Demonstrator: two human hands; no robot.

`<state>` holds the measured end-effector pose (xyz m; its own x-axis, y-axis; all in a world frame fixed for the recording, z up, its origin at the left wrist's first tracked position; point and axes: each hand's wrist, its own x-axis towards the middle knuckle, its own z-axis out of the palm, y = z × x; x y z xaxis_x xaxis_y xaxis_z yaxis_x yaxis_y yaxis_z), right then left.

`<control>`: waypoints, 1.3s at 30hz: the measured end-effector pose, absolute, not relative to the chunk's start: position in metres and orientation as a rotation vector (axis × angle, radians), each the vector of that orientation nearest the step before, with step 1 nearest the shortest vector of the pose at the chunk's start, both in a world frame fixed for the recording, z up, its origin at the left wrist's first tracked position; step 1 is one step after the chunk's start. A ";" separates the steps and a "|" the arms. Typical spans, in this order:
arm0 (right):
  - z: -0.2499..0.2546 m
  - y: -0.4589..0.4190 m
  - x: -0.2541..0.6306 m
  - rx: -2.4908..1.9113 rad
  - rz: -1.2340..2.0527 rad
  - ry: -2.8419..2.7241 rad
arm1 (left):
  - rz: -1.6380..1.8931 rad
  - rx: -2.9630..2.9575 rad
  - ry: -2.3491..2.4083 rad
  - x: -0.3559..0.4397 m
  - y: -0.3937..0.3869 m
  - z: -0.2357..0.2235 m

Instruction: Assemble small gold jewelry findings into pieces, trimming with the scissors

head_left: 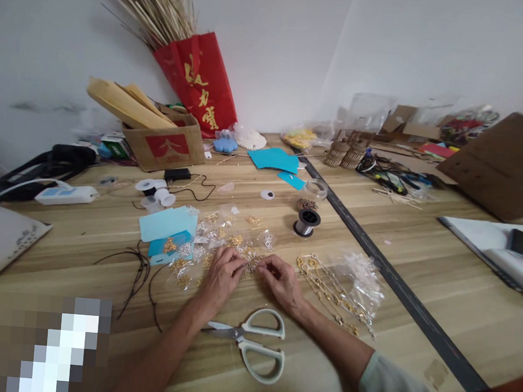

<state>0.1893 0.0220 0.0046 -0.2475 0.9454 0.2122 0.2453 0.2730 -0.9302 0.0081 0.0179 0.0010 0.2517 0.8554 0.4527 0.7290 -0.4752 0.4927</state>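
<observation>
Both hands rest on a wooden table among small clear packets of gold and silver jewellery findings [222,238]. My left hand [221,275] has its fingers curled and pinched at a small packet of gold pieces [251,261]. My right hand [279,280] pinches the same packet from the other side. Gold chains in clear wrap [335,289] lie just right of my right hand. A pair of pale green scissors [256,342] lies between my forearms. A spool of clear thread [306,222] stands beyond the packets.
Blue paper pieces [168,231] and black cord [140,274] lie left of my hands. A cardboard box [164,140], red bag with straw [198,82], power strip [65,194] and clutter line the back. A dark seam [374,253] crosses the table; a book [497,248] lies at the right.
</observation>
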 end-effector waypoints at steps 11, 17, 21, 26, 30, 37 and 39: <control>0.002 0.022 0.190 -1.121 1.049 -1.672 | 1.021 2.330 1.506 0.008 0.019 -0.001; -0.002 0.023 0.190 -1.142 1.076 -1.622 | 1.036 2.306 1.499 0.007 0.020 -0.003; 0.000 0.023 0.190 -1.162 1.077 -1.625 | 1.022 2.327 1.504 0.008 0.019 -0.001; 0.001 0.023 0.190 -1.152 1.068 -1.639 | 1.003 2.319 1.521 0.008 0.019 0.000; 0.001 0.024 0.191 -1.146 1.072 -1.647 | 1.090 2.250 1.511 0.007 0.019 0.001; 0.000 0.026 0.191 -1.119 1.128 -1.559 | 1.305 2.078 1.499 0.003 0.019 0.006; -0.001 0.026 0.191 -1.111 1.139 -1.548 | 1.328 2.043 1.502 0.003 0.019 0.008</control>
<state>0.1905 0.0257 -0.0007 -0.2026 0.9687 0.1437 0.1515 0.1760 -0.9727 0.0027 0.0188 0.0083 0.0381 0.8624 0.5048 0.6071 -0.4212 0.6738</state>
